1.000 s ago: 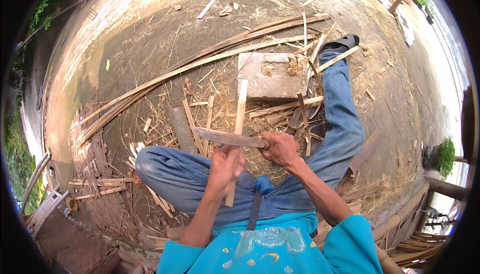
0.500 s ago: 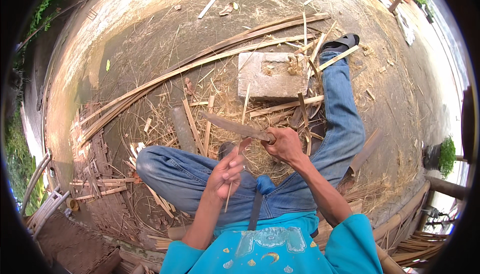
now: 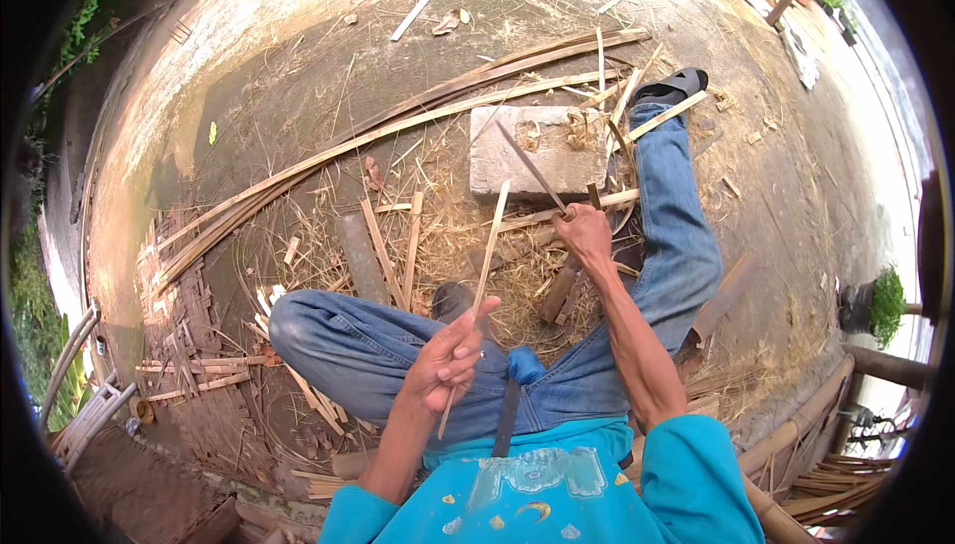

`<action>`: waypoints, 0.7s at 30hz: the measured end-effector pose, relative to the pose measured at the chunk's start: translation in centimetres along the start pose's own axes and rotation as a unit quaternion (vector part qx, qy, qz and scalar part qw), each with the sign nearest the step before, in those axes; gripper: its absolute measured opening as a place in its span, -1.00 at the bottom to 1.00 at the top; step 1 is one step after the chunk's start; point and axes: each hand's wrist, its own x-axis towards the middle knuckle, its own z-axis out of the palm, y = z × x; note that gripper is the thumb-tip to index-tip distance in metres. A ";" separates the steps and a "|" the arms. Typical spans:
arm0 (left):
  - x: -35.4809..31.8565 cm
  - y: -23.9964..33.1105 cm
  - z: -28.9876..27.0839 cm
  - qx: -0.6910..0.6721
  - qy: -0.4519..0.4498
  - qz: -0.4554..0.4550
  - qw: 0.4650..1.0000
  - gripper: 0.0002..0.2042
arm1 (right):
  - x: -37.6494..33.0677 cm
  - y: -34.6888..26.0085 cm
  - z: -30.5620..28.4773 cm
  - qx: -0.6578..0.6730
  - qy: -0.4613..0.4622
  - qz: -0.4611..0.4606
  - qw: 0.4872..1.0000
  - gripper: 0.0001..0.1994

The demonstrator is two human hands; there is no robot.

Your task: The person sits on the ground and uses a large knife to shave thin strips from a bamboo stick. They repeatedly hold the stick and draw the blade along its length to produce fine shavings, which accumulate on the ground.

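Here, lines by subject, seen from a camera on the person's head looking down.

Person: sits on the ground in blue jeans and a turquoise shirt, one knee bent to the left, the other leg stretched out to the upper right, ending in a dark sandal.

Left hand: raised over the lap, fingers closed around a thin pale bamboo strip. The strip runs up and slightly right from the hand, its top end reaching toward the stone block; its lower end pokes out below the hand.

Right hand: stretched forward past the lap, clenched around the handle of a long knife. The dark narrow blade points up and to the left, over the block, well apart from the strip.

Hands together: apart from each other, each clamped on its own thing.

Stone block: a grey rectangular slab lying flat on the ground just beyond the right hand, with a few shavings on top.

Ground: bare earth littered with straw-like shavings and short offcuts around the legs.

Long bamboo slats: a bundle curving from the lower left to the upper right, behind the block.

Woven mat: a partly woven panel of flat strips on the ground at the left.

Poles: thick bamboo poles at the lower right edge.
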 end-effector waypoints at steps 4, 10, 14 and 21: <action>0.3 -0.1 0.3 0.197 0.085 0.060 0.975 -0.51 | 0.3 -0.1 -1.3 0.073 0.027 0.021 0.997 -0.66; 2.3 -0.6 -0.7 0.310 0.166 0.122 0.928 -0.50 | -3.0 -0.8 -2.4 0.037 -0.058 -0.069 0.995 -0.71; 2.7 -0.7 -0.7 0.328 0.182 0.128 0.918 -0.60 | -7.4 -4.1 -3.7 -0.002 -0.086 -0.184 0.979 -0.76; 1.7 -1.3 -0.4 0.398 0.187 0.147 0.886 -0.55 | -5.4 -3.2 -2.3 -0.070 -0.068 -0.148 0.984 -0.78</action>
